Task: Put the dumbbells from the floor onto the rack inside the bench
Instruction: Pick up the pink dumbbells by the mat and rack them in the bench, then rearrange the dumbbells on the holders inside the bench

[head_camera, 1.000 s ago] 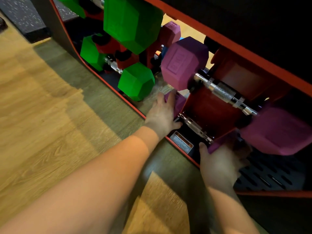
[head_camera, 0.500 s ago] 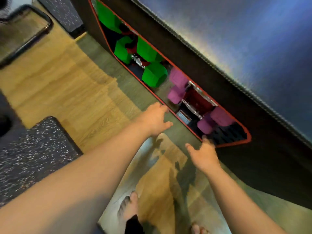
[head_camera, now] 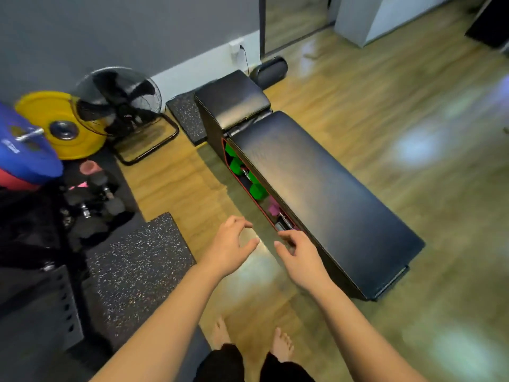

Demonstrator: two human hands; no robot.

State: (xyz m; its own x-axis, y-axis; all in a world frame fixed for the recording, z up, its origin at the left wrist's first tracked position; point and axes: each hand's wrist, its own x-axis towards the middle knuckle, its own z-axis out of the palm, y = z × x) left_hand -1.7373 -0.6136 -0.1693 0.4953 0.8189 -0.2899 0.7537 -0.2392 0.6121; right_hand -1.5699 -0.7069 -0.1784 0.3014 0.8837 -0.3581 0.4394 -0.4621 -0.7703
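Closest in, two bare feet [head_camera: 281, 344] stand on the wooden floor [head_camera: 413, 188], dark trouser legs above them at the bottom edge. Both forearms reach forward and down from there. The left hand [head_camera: 230, 248] hangs over the floor with its fingers loosely curled and spread, gripping nothing. The right hand [head_camera: 298, 255] is just beside it, fingers likewise slack and parted, empty, its fingertips near the lower end of the opening in the side of the bench [head_camera: 316, 188]. To the left of the arms lies a black speckled rubber mat [head_camera: 137, 260], and beside it a dark metal plate with a row of holes. The bench runs away on a slant, its long black pad on top and a shorter seat pad [head_camera: 232, 99] at the far end. Through the red-edged side opening the rack inside shows the dumbbells stowed: purple dumbbells [head_camera: 272, 208] nearer the hands, with a glint of chrome handle, and green dumbbells [head_camera: 237, 165] farther along. Off to the left, on dark matting, sits a heap of black dumbbells [head_camera: 96, 199] with a pink one among them, all rather blurred. Beyond them a yellow weight plate [head_camera: 62, 124] leans beside a blue plate [head_camera: 22, 150], and a black floor fan [head_camera: 121, 102] stands against the grey wall [head_camera: 110, 28]. A small dark speaker [head_camera: 271, 68] rests near the skirting behind the bench.
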